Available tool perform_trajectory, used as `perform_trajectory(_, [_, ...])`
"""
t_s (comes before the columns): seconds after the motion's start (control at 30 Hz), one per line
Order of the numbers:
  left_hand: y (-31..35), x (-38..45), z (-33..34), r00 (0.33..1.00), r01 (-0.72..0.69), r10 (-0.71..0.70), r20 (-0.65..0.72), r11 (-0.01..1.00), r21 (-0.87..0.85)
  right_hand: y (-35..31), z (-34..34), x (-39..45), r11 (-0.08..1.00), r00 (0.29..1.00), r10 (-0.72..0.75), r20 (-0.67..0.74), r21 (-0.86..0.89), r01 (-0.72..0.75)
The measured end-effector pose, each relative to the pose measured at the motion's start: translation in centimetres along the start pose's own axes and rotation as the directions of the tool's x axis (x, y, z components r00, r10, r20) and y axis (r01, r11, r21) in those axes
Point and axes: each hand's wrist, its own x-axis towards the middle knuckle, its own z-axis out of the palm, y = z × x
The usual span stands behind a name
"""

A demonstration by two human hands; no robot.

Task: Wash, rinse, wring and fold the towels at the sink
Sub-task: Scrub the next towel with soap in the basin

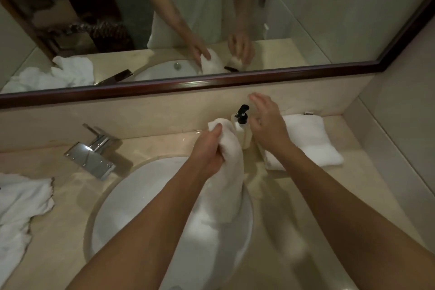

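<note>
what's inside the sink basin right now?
The lower end of the white towel gripped by the left hand hangs into the sink. The rest visible is bare white basin. The forearms and towel cover the drain area.

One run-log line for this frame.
left hand: grips towel over sink | right hand: open beside soap dispenser | folded towel: on counter

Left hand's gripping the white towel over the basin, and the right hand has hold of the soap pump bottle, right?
Not quite. In the head view the left hand does grip the white towel over the basin, but the right hand is open, fingers spread, beside the soap pump bottle, not holding it.
</note>
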Motion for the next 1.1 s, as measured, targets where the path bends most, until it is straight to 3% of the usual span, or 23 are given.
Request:
perform_trajectory(0.1, [0.3, 1.7, 1.6, 1.0, 0.015, -0.015, 0.02, 0.999, -0.028, 1.0, 1.1, 0.3, 0.996, 0.994, -0.041, 0.104, -0.075, 0.049])
perform_trajectory(0.4, [0.7, 3.5, 1.8, 0.995, 0.083, -0.081, 0.064, 0.996, -0.032, 2.8, 2.8, -0.9, 0.984, 0.992, -0.114, 0.048, -0.135, 0.12])
perform_trajectory(0.7, [1.0, 2.5, 2.1, 0.994, 0.103, -0.1, 0.034, 0.991, -0.089, 2.7, 2.3, -1.0, 0.988, 0.989, -0.071, 0.132, -0.13, 0.088])
perform_trajectory(0.77, [1.1, 1.4, 1.9, 0.995, 0.095, -0.095, 0.002, 0.989, -0.111, 2.0, 1.8, -1.6, 0.998, 1.0, -0.001, -0.012, 0.069, 0.002])
perform_trajectory(0.83, [1.3, 0.1, 1.3, 0.997, 0.059, -0.066, -0.042, 0.988, -0.146, 0.5, 2.0, -3.8, 0.951, 0.953, 0.17, -0.25, 0.296, -0.091])
perform_trajectory(0.87, [1.2, -0.9, 0.7, 0.996, 0.045, -0.057, -0.063, 0.984, -0.173, -0.1, 3.0, -5.8, 0.9, 0.905, 0.303, -0.299, 0.402, -0.168])
perform_trajectory(0.9, [1.0, -2.0, -0.2, 0.996, 0.03, -0.047, -0.079, 0.979, -0.204, -0.5, 4.6, -8.3, 0.798, 0.85, 0.471, -0.237, 0.526, -0.295])
perform_trajectory(0.93, [0.7, -3.1, -1.3, 0.995, 0.017, -0.039, -0.091, 0.972, -0.235, -0.8, 6.4, -10.9, 0.595, 0.77, 0.637, -0.044, 0.662, -0.455])
perform_trajectory(0.97, [0.4, -4.5, -2.5, 0.995, 0.017, -0.043, -0.091, 0.963, -0.268, -0.9, 8.2, -13.4, 0.281, 0.631, 0.733, 0.253, 0.732, -0.62])
perform_trajectory(1.0, [0.0, -5.7, -4.0, 0.995, 0.027, -0.053, -0.083, 0.957, -0.29, -1.0, 10.0, -15.6, -0.068, 0.465, 0.71, 0.53, 0.708, -0.703])
perform_trajectory(1.03, [-0.4, -6.7, -5.7, 0.996, 0.035, -0.06, -0.072, 0.952, -0.305, -1.1, 11.5, -17.2, -0.333, 0.34, 0.617, 0.71, 0.627, -0.704])
perform_trajectory(1.07, [-0.7, -7.7, -7.4, 0.995, 0.055, -0.078, -0.064, 0.948, -0.313, -1.2, 12.9, -18.4, -0.492, 0.298, 0.525, 0.797, 0.57, -0.658])
perform_trajectory(1.1, [-0.9, -8.5, -9.2, 0.992, 0.08, -0.107, -0.071, 0.947, -0.311, -1.4, 14.1, -19.2, -0.592, 0.323, 0.458, 0.828, 0.555, -0.584])
